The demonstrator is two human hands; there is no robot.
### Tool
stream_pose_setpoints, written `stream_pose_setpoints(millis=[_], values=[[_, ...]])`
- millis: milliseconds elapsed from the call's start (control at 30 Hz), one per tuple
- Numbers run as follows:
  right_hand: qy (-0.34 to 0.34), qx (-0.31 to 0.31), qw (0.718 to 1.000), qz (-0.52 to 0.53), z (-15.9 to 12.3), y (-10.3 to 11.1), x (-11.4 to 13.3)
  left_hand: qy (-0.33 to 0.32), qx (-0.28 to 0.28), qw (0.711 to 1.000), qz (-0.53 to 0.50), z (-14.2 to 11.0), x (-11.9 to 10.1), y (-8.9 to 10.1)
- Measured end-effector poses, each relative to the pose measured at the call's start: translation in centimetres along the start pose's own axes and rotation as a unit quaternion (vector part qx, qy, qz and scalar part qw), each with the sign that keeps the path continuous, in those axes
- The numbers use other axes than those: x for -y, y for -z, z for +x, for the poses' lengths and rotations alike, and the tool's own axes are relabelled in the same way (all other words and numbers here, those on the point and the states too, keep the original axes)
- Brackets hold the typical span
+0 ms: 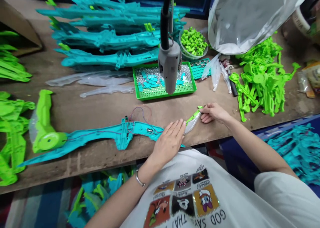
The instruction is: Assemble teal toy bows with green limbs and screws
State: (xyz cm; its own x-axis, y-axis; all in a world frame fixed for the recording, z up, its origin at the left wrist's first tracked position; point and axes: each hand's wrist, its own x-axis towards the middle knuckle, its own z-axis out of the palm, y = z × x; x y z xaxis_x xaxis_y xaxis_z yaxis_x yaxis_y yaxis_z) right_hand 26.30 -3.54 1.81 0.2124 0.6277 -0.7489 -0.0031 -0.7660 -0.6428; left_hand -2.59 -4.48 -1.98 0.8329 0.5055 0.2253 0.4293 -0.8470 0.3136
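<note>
A long turquoise plastic shell half lies along the front of the bench, with thin red and blue wires looping out of its middle. My left hand rests flat over its right end, fingers stretched out, hiding that part. A narrow lime-green plastic piece with a clear plastic part under it slants up from beneath my left fingertips. At its upper tip, my right hand pinches it between thumb and fingers. Joined to the turquoise shell's left side is a bent lime-green piece.
A grey hanging tool hangs over a green tray of screws and small turquoise pieces. Behind are stacked turquoise shells and a bowl of green bits. Green parts pile at right and left; clear pieces lie mid-bench.
</note>
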Motion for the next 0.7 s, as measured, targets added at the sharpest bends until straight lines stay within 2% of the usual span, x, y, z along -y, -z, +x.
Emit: stream_pose_setpoints(millis=[100, 233, 300, 400, 433, 567, 633, 700], values=[[0.023, 0.005, 0.998, -0.055, 0.3, 0.4, 0.4, 0.0, -0.003, 1.0, 0.001, 0.0, 0.0, 0.1], [0.134, -0.03, 0.974, -0.181, 1.3, 1.6, 1.8, 0.004, 0.001, 1.0, 0.005, 0.1, 0.2, 0.1], [0.216, -0.083, 0.944, -0.236, 1.8, 2.2, 2.9, 0.004, 0.003, 1.0, 0.007, 0.1, 0.3, 0.1], [0.31, -0.158, 0.877, -0.331, 2.2, 2.5, 4.4, -0.009, -0.006, 1.0, 0.019, 0.0, 0.4, 0.5], [0.324, -0.167, 0.862, -0.353, 2.2, 2.5, 4.7, -0.015, -0.017, 0.999, 0.024, -0.1, 0.4, 0.6], [0.331, -0.179, 0.834, -0.403, 1.9, 3.2, 4.9, -0.017, -0.098, 0.995, 0.03, -1.9, 0.3, 1.0], [0.32, -0.213, 0.825, -0.413, 1.8, 4.9, 4.9, -0.004, -0.147, 0.989, 0.022, -3.2, 0.5, 0.7], [0.293, -0.284, 0.805, -0.43, 1.9, 7.7, 4.9, 0.01, -0.184, 0.983, 0.015, -4.5, 0.8, 0.2]])
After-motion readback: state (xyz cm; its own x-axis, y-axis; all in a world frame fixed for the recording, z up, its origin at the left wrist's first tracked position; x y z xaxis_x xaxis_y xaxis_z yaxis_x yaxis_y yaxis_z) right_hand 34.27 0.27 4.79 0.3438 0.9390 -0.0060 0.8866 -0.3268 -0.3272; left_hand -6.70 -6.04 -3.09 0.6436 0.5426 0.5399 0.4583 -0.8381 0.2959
